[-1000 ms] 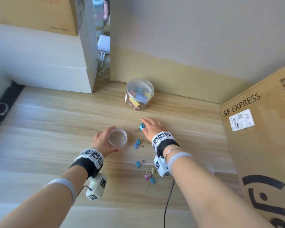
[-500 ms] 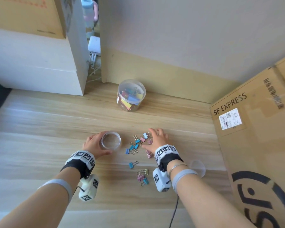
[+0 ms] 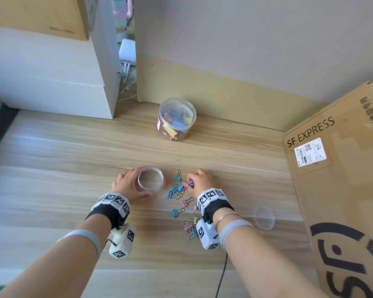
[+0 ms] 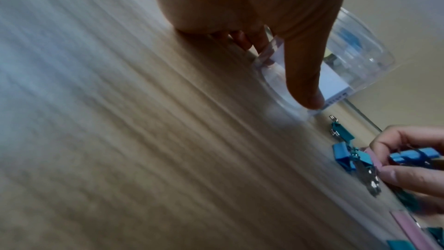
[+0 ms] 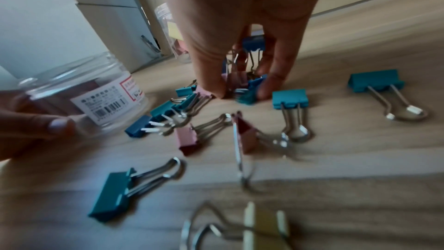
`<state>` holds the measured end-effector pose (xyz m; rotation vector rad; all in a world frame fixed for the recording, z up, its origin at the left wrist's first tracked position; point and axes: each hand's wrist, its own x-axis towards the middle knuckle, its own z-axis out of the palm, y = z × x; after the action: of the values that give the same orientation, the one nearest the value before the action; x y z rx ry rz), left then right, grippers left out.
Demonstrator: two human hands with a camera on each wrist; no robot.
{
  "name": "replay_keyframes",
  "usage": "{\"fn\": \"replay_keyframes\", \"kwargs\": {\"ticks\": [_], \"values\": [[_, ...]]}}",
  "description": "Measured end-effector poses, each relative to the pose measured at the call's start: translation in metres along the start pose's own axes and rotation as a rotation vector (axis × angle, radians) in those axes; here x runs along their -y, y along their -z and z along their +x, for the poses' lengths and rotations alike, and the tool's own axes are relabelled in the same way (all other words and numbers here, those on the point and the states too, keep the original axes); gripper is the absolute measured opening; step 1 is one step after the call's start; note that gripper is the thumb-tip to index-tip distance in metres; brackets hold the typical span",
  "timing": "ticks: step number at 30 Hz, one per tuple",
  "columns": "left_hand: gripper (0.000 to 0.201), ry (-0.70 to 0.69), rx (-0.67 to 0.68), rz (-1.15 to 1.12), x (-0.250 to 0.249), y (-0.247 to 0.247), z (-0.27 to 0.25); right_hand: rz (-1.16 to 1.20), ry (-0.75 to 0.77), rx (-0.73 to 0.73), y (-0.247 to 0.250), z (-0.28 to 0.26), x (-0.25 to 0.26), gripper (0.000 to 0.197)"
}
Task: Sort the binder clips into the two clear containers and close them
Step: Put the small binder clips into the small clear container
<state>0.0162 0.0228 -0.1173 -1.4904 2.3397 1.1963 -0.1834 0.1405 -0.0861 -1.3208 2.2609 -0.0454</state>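
A small clear container [image 3: 150, 179] stands open on the wooden floor, and my left hand [image 3: 134, 186] grips its side, thumb [image 4: 302, 75] against the wall. Just right of it, my right hand [image 3: 192, 182] pinches a few binder clips [image 5: 250, 86], blue and pink, out of a loose cluster. A blue clip [image 4: 408, 156] shows between its fingers. More clips [image 3: 178, 211], in blue, teal, pink and yellow, lie scattered below the cluster and under my right wrist. A larger clear container [image 3: 177, 119] with its lid on and coloured clips inside stands near the wall.
A loose clear lid [image 3: 264, 217] lies right of my right wrist. A big cardboard box [image 3: 336, 190] fills the right side. White boxes [image 3: 52, 72] stand at the back left, with cables beside them. A cable runs down from my right wrist.
My right hand drew back from the far blue clip, raked several clips toward the small container, and now pinches some. My left hand kept its hold on the container.
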Motion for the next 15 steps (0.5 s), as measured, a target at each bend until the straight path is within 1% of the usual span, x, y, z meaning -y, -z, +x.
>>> {"fn": "replay_keyframes", "kwargs": {"ticks": [2, 5, 7, 9, 10, 12, 15], "values": [[0.085, 0.0, 0.001, 0.004, 0.0, 0.0, 0.0, 0.007, 0.025, -0.015, 0.002, -0.001, 0.002, 0.01], [0.087, 0.0, 0.001, 0.005, -0.001, 0.0, -0.001, 0.051, -0.009, -0.023, 0.008, -0.001, 0.005, 0.011], [0.086, -0.008, -0.002, 0.001, -0.001, 0.001, -0.002, 0.147, -0.008, -0.088, 0.015, -0.001, 0.013, 0.01], [0.086, -0.013, -0.003, 0.003, -0.002, 0.001, -0.002, 0.255, 0.047, -0.176, 0.023, -0.001, 0.031, 0.009], [0.086, -0.015, -0.003, -0.001, -0.001, 0.001, -0.002, 0.297, 0.084, -0.198, 0.029, -0.002, 0.043, 0.009], [0.086, -0.016, -0.002, -0.01, -0.002, 0.001, -0.002, 0.341, 0.16, -0.177, 0.033, -0.002, 0.068, 0.007], [0.086, -0.016, 0.013, -0.003, -0.001, 0.002, -0.001, 0.338, 0.203, -0.076, 0.026, 0.0, 0.097, 0.01]]}}
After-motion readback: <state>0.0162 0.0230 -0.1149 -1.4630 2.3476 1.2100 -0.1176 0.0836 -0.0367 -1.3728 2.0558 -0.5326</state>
